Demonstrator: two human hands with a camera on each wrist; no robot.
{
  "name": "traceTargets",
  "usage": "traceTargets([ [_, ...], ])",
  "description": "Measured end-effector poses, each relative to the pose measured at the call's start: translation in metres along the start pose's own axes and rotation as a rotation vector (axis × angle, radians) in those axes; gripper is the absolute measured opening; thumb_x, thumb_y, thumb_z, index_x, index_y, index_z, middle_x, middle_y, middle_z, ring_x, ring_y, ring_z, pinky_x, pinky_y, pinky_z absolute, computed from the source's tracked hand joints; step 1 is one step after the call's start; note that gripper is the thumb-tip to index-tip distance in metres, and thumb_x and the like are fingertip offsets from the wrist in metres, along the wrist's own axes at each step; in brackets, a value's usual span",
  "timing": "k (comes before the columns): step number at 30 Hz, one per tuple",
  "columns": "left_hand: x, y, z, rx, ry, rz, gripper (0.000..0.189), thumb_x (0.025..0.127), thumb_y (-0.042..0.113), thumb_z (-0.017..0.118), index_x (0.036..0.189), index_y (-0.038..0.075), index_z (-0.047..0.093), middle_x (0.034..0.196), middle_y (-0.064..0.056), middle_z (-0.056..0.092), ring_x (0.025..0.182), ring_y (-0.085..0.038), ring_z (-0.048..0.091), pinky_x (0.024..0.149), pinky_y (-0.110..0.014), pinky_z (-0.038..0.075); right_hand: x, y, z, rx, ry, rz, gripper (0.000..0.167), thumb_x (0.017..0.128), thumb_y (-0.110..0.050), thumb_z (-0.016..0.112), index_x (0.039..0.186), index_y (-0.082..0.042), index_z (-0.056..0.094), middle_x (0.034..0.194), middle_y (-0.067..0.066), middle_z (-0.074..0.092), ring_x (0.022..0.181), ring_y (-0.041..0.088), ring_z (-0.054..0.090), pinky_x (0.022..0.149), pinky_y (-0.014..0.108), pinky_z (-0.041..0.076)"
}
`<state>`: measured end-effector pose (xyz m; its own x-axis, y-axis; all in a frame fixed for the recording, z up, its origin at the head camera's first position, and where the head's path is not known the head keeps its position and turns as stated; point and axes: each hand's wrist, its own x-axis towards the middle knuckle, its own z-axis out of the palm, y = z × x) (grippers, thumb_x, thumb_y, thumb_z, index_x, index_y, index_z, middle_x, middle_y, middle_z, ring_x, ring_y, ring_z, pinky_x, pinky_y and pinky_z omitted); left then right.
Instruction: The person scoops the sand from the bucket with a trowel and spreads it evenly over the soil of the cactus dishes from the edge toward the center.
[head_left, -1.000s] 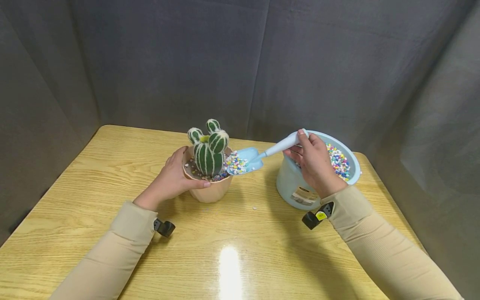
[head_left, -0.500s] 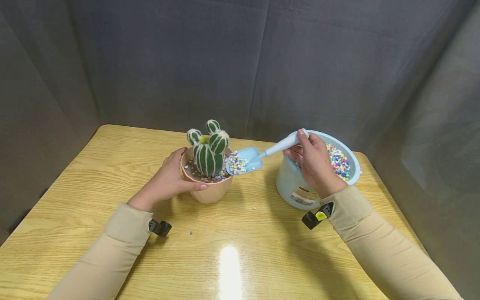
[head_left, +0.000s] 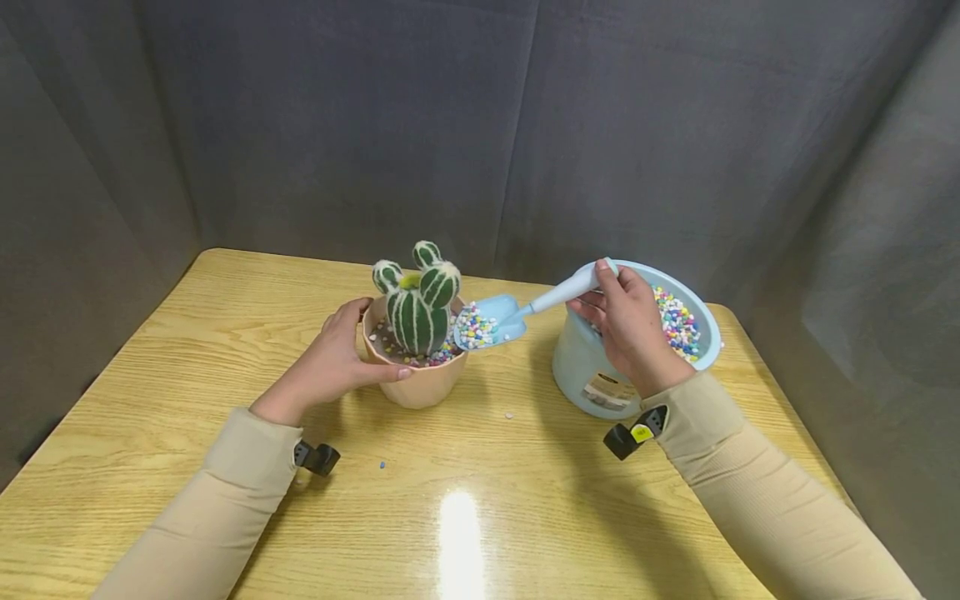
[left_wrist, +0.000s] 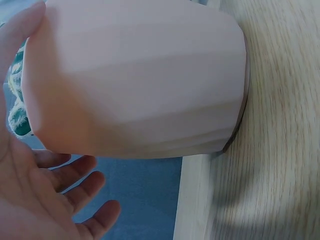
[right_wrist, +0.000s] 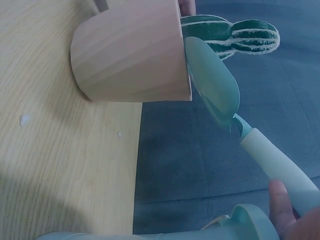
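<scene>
A striped green cactus (head_left: 417, 321) stands in a peach flower pot (head_left: 423, 390) in the head view. My left hand (head_left: 326, 362) grips the pot's left side at the rim, thumb along the front. In my right hand (head_left: 636, 329) is the handle of a light-blue trowel (head_left: 562, 293). Its blade carries coloured pebbles and lies at the pot's right rim; the right wrist view shows the blade's underside (right_wrist: 215, 85) beside the cactus. More pebbles lie on the soil around the cactus. In the left wrist view the other fingers (left_wrist: 75, 172) are loosely bent at the pot's rim.
A light-blue bucket (head_left: 581, 375) of coloured pebbles (head_left: 675, 325) stands under and behind my right hand. One blue pebble (head_left: 382, 465) and a pale one (head_left: 509, 415) lie on the wooden table (head_left: 525, 517). A grey curtain (head_left: 360, 125) hangs behind.
My left hand and the pot have shifted slightly left and toward me. A blue pebble now shows on the table in front. The right hand and trowel have stayed nearly still.
</scene>
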<state>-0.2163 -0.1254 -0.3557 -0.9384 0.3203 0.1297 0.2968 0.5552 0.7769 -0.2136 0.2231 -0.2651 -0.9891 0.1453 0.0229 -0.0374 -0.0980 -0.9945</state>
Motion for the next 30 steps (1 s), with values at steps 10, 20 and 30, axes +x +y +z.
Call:
traceTargets([
  [10, -0.005, 0.002, -0.006, 0.012, -0.014, 0.002, 0.109, 0.078, 0.044, 0.089, 0.156, -0.004, 0.03, 0.156, -0.027, 0.034, 0.145, -0.044, 0.028, 0.115, -0.066, 0.027, -0.002, -0.001, 0.0, -0.042, -0.012, -0.014, 0.018, 0.112, -0.027, 0.046, 0.114, -0.009, 0.05, 0.109, 0.008, 0.055, 0.092, 0.012, 0.063, 0.085, 0.022, 0.056],
  [20, 0.0, -0.006, -0.017, -0.003, -0.091, 0.04, 0.117, 0.077, 0.042, 0.09, 0.161, -0.001, 0.021, 0.164, -0.024, 0.024, 0.151, -0.044, 0.02, 0.117, -0.068, 0.021, -0.002, -0.005, -0.001, -0.041, -0.028, -0.042, 0.018, 0.111, -0.026, 0.047, 0.113, -0.008, 0.05, 0.108, 0.008, 0.056, 0.09, 0.012, 0.065, 0.084, 0.022, 0.057],
  [30, 0.005, -0.01, -0.009, -0.019, -0.082, 0.067, 0.107, 0.078, 0.037, 0.089, 0.159, 0.003, 0.029, 0.163, -0.023, 0.026, 0.15, -0.043, 0.022, 0.118, -0.064, 0.02, -0.004, -0.004, 0.0, -0.053, -0.04, -0.089, 0.016, 0.111, -0.024, 0.046, 0.111, -0.008, 0.049, 0.109, 0.007, 0.054, 0.09, 0.011, 0.065, 0.085, 0.023, 0.057],
])
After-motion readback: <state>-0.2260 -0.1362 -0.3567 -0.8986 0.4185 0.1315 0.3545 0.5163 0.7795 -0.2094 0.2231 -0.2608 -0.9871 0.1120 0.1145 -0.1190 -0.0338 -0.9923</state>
